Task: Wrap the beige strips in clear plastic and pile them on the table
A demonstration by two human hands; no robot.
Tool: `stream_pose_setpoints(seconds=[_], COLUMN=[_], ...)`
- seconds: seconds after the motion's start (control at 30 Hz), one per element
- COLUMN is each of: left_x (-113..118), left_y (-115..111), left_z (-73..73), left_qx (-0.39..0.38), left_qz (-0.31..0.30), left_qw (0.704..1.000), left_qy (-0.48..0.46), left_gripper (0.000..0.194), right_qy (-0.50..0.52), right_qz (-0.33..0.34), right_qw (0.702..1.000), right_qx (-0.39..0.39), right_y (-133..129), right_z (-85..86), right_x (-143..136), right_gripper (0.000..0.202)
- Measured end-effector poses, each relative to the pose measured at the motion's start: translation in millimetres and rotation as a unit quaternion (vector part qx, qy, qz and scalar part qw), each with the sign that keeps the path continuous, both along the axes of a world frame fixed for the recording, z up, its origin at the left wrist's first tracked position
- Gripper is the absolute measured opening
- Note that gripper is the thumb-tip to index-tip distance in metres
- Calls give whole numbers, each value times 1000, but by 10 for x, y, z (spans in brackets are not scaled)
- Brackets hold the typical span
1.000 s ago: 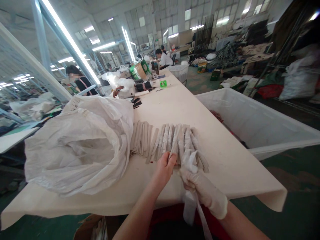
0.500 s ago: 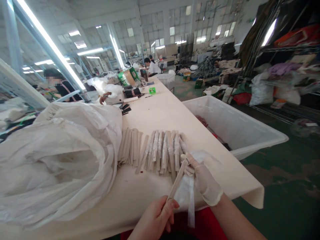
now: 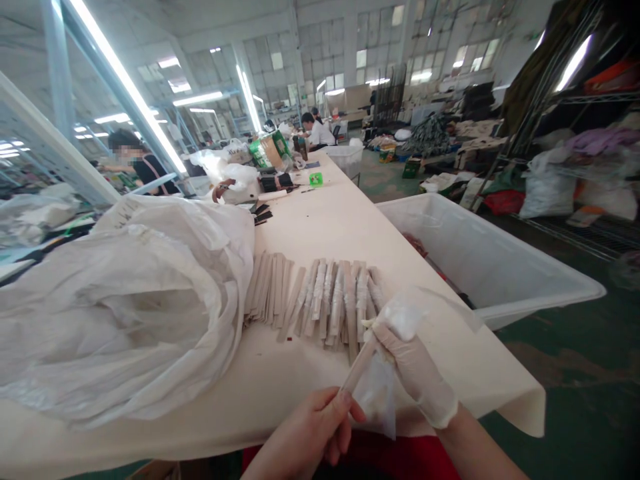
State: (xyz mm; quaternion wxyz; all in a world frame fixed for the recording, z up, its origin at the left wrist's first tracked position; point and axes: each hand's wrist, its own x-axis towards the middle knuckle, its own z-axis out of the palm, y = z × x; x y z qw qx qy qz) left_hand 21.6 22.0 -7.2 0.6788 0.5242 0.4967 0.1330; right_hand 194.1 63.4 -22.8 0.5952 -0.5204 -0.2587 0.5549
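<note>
My bare left hand [image 3: 327, 423] pinches the near end of a flat beige strip [image 3: 359, 368], which slants up and away from me. At its far end my right hand [image 3: 413, 360], in a thin whitish glove, is closed around the strip together with thin translucent plastic film [image 3: 383, 390]. The film hangs below the right hand and also bunches above it. Just beyond lies a row of similar strips [image 3: 345, 300], several wrapped around the middle in white film. To their left is a stack of plain beige strips [image 3: 270, 287].
A large white plastic sack [image 3: 125, 320] covers the table's left side. Along the right edge stands a deep white bin [image 3: 520, 267]. Farther up the pale table [image 3: 330, 227] are a green tray [image 3: 315, 179] and bags. People sit in the background.
The view has shifted, so the scene sits a little farther right. The film has moved: more of it now puffs up above my right hand, and the hanging tail looks shorter.
</note>
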Motion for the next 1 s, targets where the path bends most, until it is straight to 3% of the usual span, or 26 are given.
stream_pose_setpoints(seconds=[0.13, 0.23, 0.37, 0.5, 0.6, 0.7, 0.87, 1.0], left_x=[-3, -48, -42, -20, -71, -68, 34, 16], left_y=[87, 107, 117, 124, 98, 67, 69, 75], left_z=[31, -47, -128, -134, -131, -122, -103, -106], left_qx=[15, 69, 182, 216, 215, 234, 274, 279], left_qz=[6, 15, 76, 135, 125, 113, 121, 106], left_qw=[1000, 997, 979, 966, 967, 963, 952, 947], left_qy=[-22, 17, 60, 47, 53, 71, 67, 115], left_gripper=[47, 39, 31, 33, 34, 32, 29, 27], right_qy=[36, 75, 57, 39, 87, 178, 268, 259], right_qz=[66, 57, 27, 81, 73, -15, 67, 31], right_qw=[997, 995, 997, 995, 993, 984, 959, 964], right_qx=[-31, -38, -45, -45, -8, -7, -55, -48], right_y=[-136, -119, -99, -174, -139, -72, -150, -161], right_z=[-127, -162, -150, -149, -95, -61, -125, -80], right_x=[-113, -85, -161, -310, -199, -120, -316, -254], right_gripper=[31, 29, 37, 41, 38, 38, 34, 30])
